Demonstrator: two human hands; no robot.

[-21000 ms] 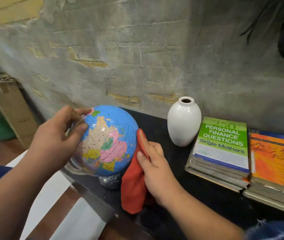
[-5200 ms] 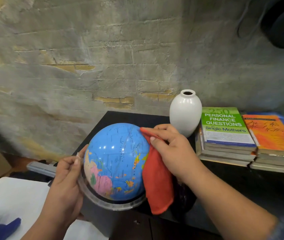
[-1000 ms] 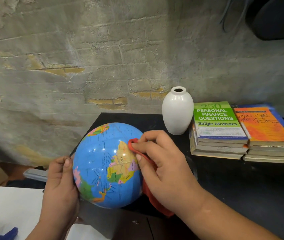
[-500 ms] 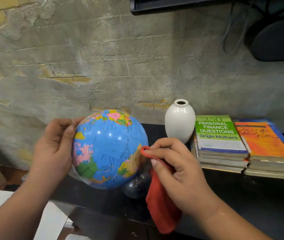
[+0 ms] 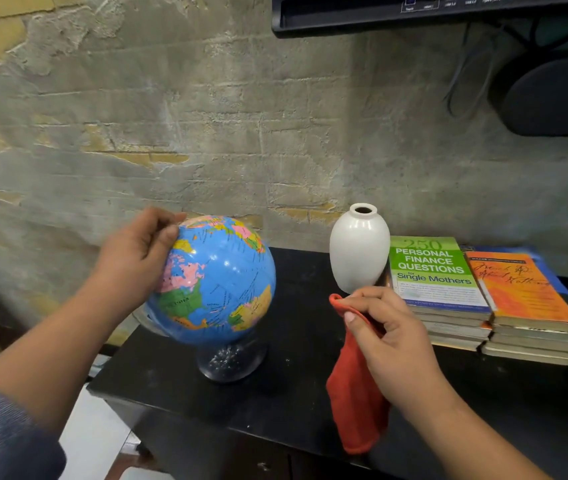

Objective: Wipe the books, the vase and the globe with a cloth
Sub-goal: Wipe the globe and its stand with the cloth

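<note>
At the left edge, we logged the left hand (image 5: 137, 258) with fingers curled over the upper left of the globe (image 5: 216, 282), thumb on the sphere. We judged this as bracing or turning the globe so it would not spin away. The globe stood upright on its dark base (image 5: 230, 362), near the front left corner of the top.

Next right, the red cloth (image 5: 355, 403) hung from the right hand (image 5: 389, 341), pinched at its top fold between thumb and curled fingers. The cloth was off the globe and just in front of the vase. We guessed the wipe was between targets, likely heading for the vase.

The white vase (image 5: 359, 251) stood upright behind that hand, touching or just beside the books (image 5: 448, 271); we could not tell which. The books lay flat in two stacks, green cover left, orange right. Neither vase nor books were being touched.

The surface was a black glossy cabinet top (image 5: 303, 393). Behind it ran a worn plastered brick wall (image 5: 206, 116), with a dark screen edge (image 5: 414, 12) overhead.
</note>
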